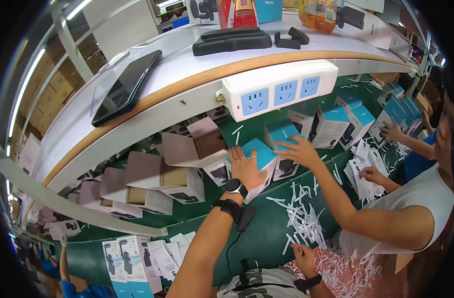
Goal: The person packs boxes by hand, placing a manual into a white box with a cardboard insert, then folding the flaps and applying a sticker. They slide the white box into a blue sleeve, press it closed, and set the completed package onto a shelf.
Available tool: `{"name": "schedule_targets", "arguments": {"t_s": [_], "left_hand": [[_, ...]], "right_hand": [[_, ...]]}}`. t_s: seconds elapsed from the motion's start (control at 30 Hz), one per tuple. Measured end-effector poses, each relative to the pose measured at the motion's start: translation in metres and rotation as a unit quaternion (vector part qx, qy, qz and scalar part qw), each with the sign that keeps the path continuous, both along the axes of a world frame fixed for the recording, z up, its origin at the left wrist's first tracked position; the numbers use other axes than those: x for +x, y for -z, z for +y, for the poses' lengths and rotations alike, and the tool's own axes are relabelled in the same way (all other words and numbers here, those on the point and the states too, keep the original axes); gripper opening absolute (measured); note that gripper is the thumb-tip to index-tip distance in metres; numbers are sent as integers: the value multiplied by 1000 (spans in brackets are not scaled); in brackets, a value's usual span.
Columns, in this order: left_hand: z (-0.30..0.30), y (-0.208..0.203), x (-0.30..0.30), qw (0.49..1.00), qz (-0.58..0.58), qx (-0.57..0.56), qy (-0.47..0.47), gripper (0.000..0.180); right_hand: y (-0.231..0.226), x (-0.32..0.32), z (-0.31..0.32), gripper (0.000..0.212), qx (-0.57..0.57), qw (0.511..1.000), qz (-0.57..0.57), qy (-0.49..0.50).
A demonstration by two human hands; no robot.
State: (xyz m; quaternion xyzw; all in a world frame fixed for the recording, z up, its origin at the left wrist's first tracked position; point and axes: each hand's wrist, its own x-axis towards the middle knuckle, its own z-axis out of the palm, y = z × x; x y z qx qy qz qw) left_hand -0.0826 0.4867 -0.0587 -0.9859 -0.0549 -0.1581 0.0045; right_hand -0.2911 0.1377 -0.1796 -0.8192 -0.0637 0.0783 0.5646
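Observation:
My left hand (247, 170), with a watch and a black strapped device on its wrist, lies with fingers spread on the blue top of a white-and-blue carton (260, 155). Low at the right of my body is my right hand (305, 257), a dark band at its wrist. Its fingers are curled together near the paper strips, and what they hold, if anything, is too small to make out. A co-worker's hand (300, 150) reaches over the neighbouring blue-topped carton (281, 133). Left of my left hand stand several open cartons (180, 181) with raised flaps.
A white power strip (281, 89) is fixed under the shelf edge. On the shelf lie a phone (128, 89) and black plastic parts (232, 41). Paper strips (304, 218) cover part of the green bench (266, 233). Flat white-and-blue cartons (130, 258) and leaflets (165, 258) lie at lower left.

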Motion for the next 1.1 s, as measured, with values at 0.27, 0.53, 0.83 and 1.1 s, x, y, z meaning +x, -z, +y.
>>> {"name": "schedule_targets", "arguments": {"t_s": [0.27, 0.53, 0.83, 1.1], "left_hand": [[-3, -14, 28, 987, -59, -122, -84, 72], [-13, -22, -58, 930, -293, -200, 97, 37], [209, -65, -212, 963, 157, -46, -212, 43], [84, -55, -376, 995, -39, -90, -18, 51]], "right_hand": [[-2, -7, 10, 15, -5, 999, 53, -9], [35, -16, -14, 20, 8, 993, 113, 18], [58, -5, 13, 21, 8, 968, 89, -233], [-68, 19, 110, 42, 47, 948, 5, -316]]}}
